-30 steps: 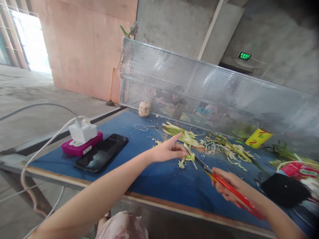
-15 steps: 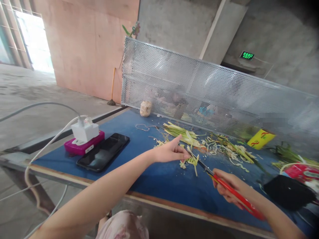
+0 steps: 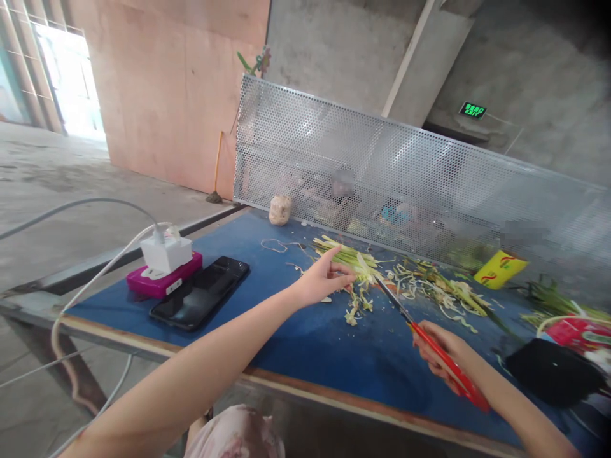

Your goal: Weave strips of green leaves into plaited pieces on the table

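Observation:
My left hand [image 3: 323, 280] reaches over the middle of the table, thumb raised and fingers stretched apart, with nothing visible in it. Its fingertips are beside a bundle of pale green stalks [image 3: 351, 256]; I cannot tell whether they touch. My right hand [image 3: 442, 353] is closed round red-handled shears [image 3: 446, 362]. Their metal blades point forward and left to the near end of the stalks. Whether the blade tips touch them is unclear. Small pale trimmings [image 3: 354, 313] lie on the blue tabletop [image 3: 305, 353] just in front of the fingers.
More peelings [image 3: 443, 292] spread to the right, near a yellow packet [image 3: 500, 269] and a black object [image 3: 554, 372]. At left are a phone [image 3: 200, 294], a magenta box [image 3: 165, 280] and a white charger [image 3: 166, 252] with cables. A perforated metal panel [image 3: 315, 140] borders the back.
My left hand has opened and shifted slightly left, away from the trimmings. The shears' blades have moved up toward the stalk bundle; trimmings now lie loose on the table.

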Action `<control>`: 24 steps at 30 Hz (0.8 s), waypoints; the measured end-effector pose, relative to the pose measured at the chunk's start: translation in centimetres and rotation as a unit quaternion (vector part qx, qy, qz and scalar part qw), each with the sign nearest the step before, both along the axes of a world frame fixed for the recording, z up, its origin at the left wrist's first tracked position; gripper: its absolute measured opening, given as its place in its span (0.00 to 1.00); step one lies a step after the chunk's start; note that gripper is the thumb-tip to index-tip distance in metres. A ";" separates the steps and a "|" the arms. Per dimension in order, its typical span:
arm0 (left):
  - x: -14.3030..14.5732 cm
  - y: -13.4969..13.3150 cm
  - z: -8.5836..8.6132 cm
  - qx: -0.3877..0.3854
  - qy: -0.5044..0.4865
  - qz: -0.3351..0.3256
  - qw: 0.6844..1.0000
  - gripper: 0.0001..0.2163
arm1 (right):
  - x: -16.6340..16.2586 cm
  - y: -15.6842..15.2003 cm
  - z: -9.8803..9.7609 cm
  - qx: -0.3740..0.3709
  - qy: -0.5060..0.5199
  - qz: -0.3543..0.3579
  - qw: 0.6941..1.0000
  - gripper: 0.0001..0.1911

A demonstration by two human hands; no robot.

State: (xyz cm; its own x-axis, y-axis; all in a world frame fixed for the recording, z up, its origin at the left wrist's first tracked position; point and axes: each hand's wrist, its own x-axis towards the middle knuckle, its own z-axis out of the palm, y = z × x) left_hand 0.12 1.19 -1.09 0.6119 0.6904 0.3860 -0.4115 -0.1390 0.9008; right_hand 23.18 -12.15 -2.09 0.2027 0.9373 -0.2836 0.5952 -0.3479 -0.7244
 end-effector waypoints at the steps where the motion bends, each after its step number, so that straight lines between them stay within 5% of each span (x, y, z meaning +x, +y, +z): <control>1: -0.1 -0.1 0.3 -0.009 -0.004 0.017 1.000 0.34 | 0.0 0.0 0.0 0.024 -0.057 0.008 0.998 0.18; 6: -0.3 -0.3 1.3 -0.102 -0.045 0.052 0.992 0.26 | -0.9 0.1 0.2 0.085 -0.291 -0.005 0.953 0.18; 13: -0.7 0.2 1.4 -0.166 -0.093 0.049 0.981 0.22 | -1.5 1.6 -0.9 0.101 -0.316 0.002 0.943 0.15; 16: -0.8 0.3 1.4 -0.177 -0.111 0.040 0.977 0.21 | -1.7 1.9 -1.1 0.119 -0.389 -0.005 0.913 0.16; 19: -0.8 0.3 1.5 -0.177 -0.122 0.025 0.976 0.21 | -3.1 2.1 0.5 0.201 -0.437 -0.021 0.876 0.16; 24: -0.9 0.3 1.5 -0.166 -0.136 -0.008 0.977 0.24 | -8.0 4.1 5.2 0.374 -0.293 0.059 0.878 0.17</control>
